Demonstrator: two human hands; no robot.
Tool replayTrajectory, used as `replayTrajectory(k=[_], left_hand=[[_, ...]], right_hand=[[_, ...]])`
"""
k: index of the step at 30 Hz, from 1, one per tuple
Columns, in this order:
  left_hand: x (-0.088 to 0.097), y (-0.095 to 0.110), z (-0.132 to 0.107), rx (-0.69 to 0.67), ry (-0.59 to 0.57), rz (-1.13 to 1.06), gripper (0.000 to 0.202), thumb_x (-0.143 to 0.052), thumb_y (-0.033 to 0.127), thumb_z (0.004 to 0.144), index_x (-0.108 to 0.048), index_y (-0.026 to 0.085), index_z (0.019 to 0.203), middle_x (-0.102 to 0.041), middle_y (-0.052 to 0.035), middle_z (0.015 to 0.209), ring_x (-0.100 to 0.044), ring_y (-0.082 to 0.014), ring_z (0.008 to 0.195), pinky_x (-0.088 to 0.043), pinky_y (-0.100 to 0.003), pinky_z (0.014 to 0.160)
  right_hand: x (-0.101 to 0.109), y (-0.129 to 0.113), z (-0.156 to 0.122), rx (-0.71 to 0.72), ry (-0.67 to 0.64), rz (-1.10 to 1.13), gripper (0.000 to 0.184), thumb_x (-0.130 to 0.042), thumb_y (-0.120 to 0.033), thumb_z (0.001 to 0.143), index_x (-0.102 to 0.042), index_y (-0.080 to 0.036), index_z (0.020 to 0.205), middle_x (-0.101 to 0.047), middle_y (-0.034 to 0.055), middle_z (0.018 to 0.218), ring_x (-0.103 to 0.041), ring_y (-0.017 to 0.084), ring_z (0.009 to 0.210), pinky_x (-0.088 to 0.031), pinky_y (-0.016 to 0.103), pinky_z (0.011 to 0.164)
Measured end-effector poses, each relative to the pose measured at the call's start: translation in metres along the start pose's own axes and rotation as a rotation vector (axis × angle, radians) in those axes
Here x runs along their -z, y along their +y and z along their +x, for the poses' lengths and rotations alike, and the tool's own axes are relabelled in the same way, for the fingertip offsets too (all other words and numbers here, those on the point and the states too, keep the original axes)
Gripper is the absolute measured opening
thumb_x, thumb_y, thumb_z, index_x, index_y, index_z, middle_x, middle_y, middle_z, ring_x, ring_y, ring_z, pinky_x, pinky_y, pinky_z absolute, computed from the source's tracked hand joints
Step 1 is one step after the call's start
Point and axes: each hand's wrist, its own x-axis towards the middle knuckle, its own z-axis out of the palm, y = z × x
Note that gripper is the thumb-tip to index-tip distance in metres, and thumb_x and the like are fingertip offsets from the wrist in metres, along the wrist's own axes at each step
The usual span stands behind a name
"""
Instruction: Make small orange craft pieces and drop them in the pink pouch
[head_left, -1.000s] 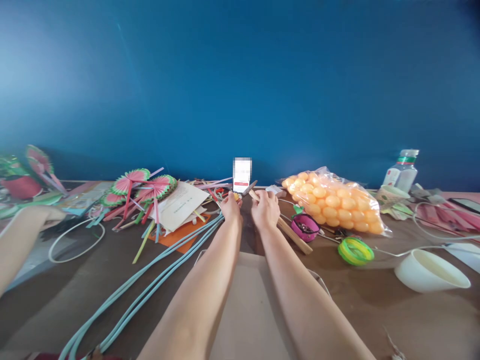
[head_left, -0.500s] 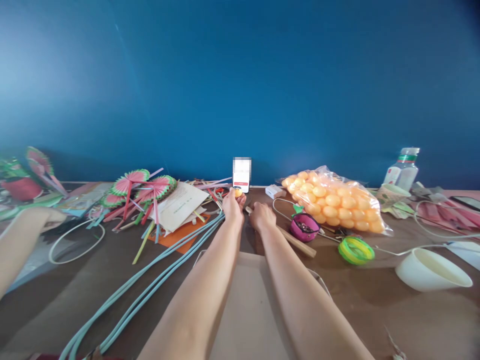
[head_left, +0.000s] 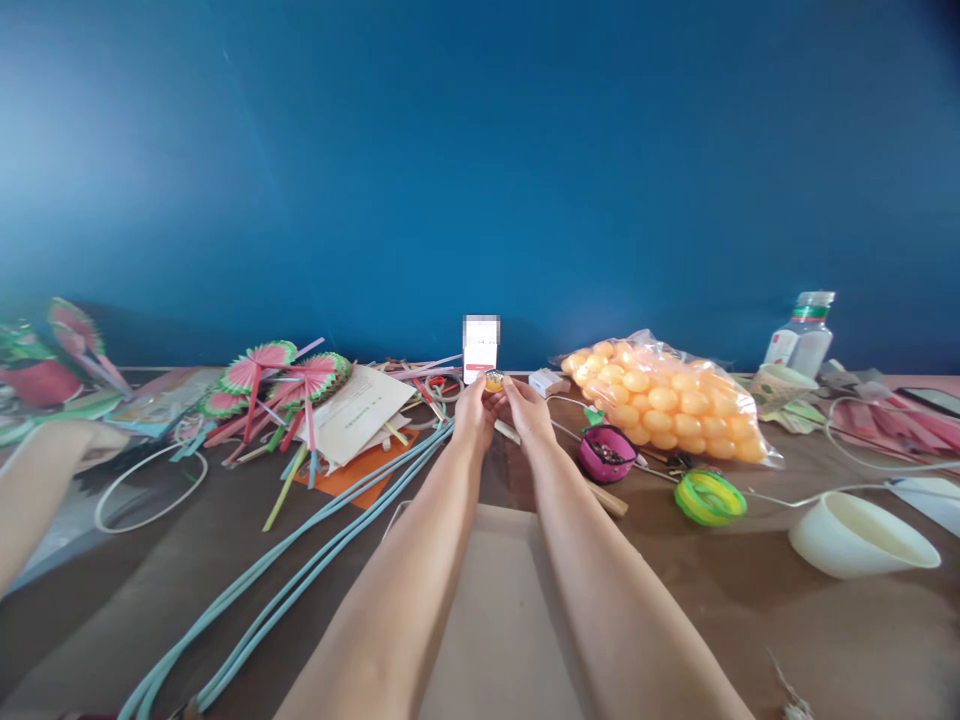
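Observation:
My left hand (head_left: 472,410) and my right hand (head_left: 527,405) meet in front of the phone, close to the wall. Between their fingertips is a small yellow round piece (head_left: 493,381) with a dark patterned top; its lower part is hidden by the fingers. Both hands are closed on it. The phone (head_left: 481,345) leans upright with a lit white screen just behind. Below my right hand a pale stick-like piece (head_left: 508,432) lies on the table. A wooden stick (head_left: 606,500) is partly covered by my right forearm.
A clear bag of orange balls (head_left: 667,400), a purple bowl (head_left: 606,453), green rings (head_left: 709,497) and a white cup (head_left: 862,537) stand right. Left are paper fans (head_left: 259,367), papers (head_left: 360,410) and blue tubes (head_left: 315,520). Another person's hand (head_left: 94,440) is at far left.
My right hand has left the pale stick-like piece on the table and moved up and left to the yellow piece. My left hand has shifted slightly right, still holding it.

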Motion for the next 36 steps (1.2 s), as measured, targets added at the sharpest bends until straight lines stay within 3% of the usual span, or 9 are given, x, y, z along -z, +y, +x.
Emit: replayTrajectory(k=[4,8,18,28,36], left_hand=[[0.001,-0.002,0.0,0.005,-0.048,0.026,0.016,-0.061,0.025,0.088,-0.065,0.01,0.086,-0.064,-0.0052,0.069,-0.06,-0.01,0.056,-0.051,-0.022,0.06],[0.006,-0.006,0.005,-0.012,-0.083,0.048,0.016,-0.061,0.026,0.088,-0.065,0.01,0.089,-0.064,-0.0061,0.072,-0.062,-0.0121,0.06,-0.051,-0.024,0.063],[0.01,-0.009,0.008,-0.055,-0.161,0.072,0.02,-0.067,0.03,0.083,-0.066,0.012,0.091,-0.068,-0.0068,0.081,-0.064,-0.0133,0.068,-0.052,-0.027,0.071],[0.009,-0.01,0.008,-0.075,-0.126,0.084,0.02,-0.07,0.03,0.081,-0.064,0.012,0.087,-0.065,-0.0048,0.075,-0.061,-0.0112,0.061,-0.051,-0.025,0.067],[0.008,-0.01,0.004,-0.091,-0.178,0.071,0.031,-0.077,0.039,0.076,-0.065,0.013,0.087,-0.067,-0.006,0.078,-0.065,-0.0144,0.067,-0.053,-0.028,0.07]], right_hand=[[-0.002,0.001,-0.001,-0.026,-0.058,0.163,0.039,-0.068,-0.049,0.075,-0.073,-0.022,0.102,-0.075,0.0035,0.097,-0.069,0.02,0.094,-0.054,0.031,0.082],[-0.003,0.002,-0.001,0.005,-0.098,0.185,0.041,-0.07,-0.05,0.072,-0.073,-0.021,0.101,-0.075,0.0039,0.094,-0.069,0.021,0.091,-0.054,0.032,0.081],[0.002,0.003,0.002,0.249,-0.049,-0.165,0.041,-0.055,-0.048,0.085,-0.072,-0.018,0.106,-0.075,0.0073,0.102,-0.067,0.022,0.1,-0.048,0.032,0.09],[-0.004,0.0,-0.001,0.109,-0.08,0.061,0.045,-0.063,-0.06,0.076,-0.074,-0.02,0.093,-0.073,0.0041,0.085,-0.068,0.021,0.087,-0.052,0.029,0.075],[-0.005,0.002,0.001,0.071,-0.082,0.156,0.048,-0.069,-0.054,0.069,-0.072,-0.018,0.1,-0.074,0.0051,0.094,-0.068,0.02,0.089,-0.052,0.027,0.071]])
